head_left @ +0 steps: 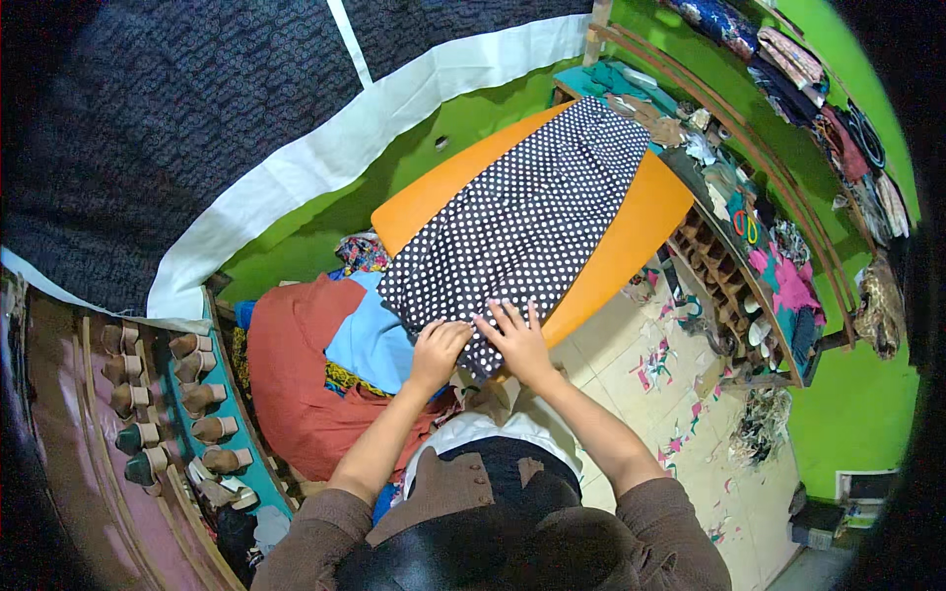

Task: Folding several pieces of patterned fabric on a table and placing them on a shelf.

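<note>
A black cloth with white polka dots (522, 197) lies lengthwise over an orange board (645, 212). Its near end hangs slightly past the board's near edge. At that end, my left hand (440, 353) has its fingers curled together on the left corner of the cloth. Beside it, my right hand (517, 343) rests on the cloth with its fingers spread, pressing it lightly from above. The two hands are close together but apart. The cloth's underside is hidden.
Red-brown fabric (296, 364) and light blue fabric (374, 340) are heaped left of the board. Shoes with block heels (214, 429) line a shelf at far left. Scissors (746, 229) and scraps lie on a cluttered bench at right. Colourful offcuts (655, 369) litter the tiled floor.
</note>
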`<state>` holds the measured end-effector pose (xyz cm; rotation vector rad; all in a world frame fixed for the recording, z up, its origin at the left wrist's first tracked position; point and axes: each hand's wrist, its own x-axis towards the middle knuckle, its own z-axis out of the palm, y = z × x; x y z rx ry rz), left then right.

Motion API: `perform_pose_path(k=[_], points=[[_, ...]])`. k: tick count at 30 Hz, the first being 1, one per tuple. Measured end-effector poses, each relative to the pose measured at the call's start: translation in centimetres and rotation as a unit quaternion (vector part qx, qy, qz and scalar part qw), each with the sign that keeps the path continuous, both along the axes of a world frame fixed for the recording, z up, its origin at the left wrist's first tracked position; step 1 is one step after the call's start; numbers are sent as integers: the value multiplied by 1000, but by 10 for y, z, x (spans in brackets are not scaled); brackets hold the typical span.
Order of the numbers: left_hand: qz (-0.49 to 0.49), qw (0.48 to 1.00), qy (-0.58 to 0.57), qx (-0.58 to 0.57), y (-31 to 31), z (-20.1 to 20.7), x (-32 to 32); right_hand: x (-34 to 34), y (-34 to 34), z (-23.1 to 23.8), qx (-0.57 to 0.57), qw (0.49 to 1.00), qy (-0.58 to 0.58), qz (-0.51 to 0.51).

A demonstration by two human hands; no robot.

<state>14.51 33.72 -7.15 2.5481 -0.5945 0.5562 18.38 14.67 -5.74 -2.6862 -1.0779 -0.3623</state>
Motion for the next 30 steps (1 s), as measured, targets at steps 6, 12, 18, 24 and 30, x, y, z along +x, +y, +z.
perform_pose_path(k=[6,12,18,24,30], points=[[27,999,17,-42,6,-17,4,8,1,30,53,986,153,36],[74,993,31,-89,11,-12,19,-7,-6,67,84,962,253,61],[84,993,62,-49,35,-23,26,-23,-20,95,109,928,349,66],[120,990,63,-45,66,-23,40,-28,-27,108,125,914,383,57],[98,995,-5,13,72,8,74,-5,-56,96,130,918,374,10]])
